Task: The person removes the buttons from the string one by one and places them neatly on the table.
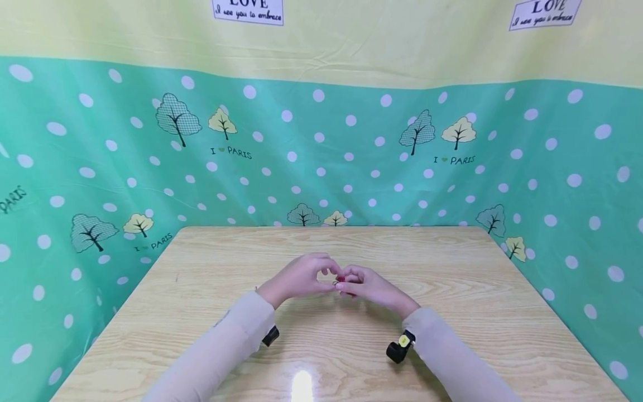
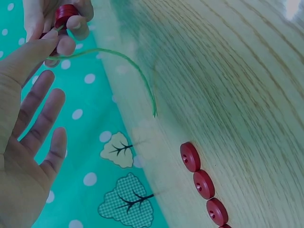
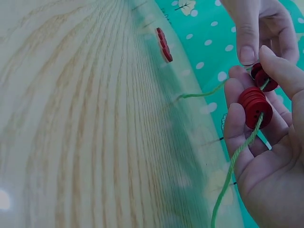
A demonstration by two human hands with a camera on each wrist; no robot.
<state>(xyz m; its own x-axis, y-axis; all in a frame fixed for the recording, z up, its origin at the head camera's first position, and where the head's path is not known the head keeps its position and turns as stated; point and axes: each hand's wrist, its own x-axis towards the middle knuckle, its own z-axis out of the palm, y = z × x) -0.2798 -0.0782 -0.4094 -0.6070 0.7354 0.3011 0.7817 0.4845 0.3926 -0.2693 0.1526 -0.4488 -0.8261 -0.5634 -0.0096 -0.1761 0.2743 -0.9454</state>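
Observation:
A green string [image 3: 235, 161] runs through a stack of red buttons [image 3: 256, 107] lying across the fingers of my right hand [image 1: 369, 286]. Between thumb and fingers that hand also pinches more red buttons [image 3: 263, 78], a little farther along the string. My left hand [image 1: 301, 274] meets it fingertip to fingertip, pinching the string with thumb and index finger right beside these buttons. Its other fingers [image 2: 42, 137] are spread and hold nothing. From the left fingertips the string's free end [image 2: 128, 59] arcs out over the table.
Several loose red buttons [image 2: 204, 184] stand in a row on the wooden table [image 1: 226, 251], also showing as a short red row [image 3: 164, 45] in the right wrist view. A green dotted cloth [image 1: 321, 151] hangs behind and beside the table.

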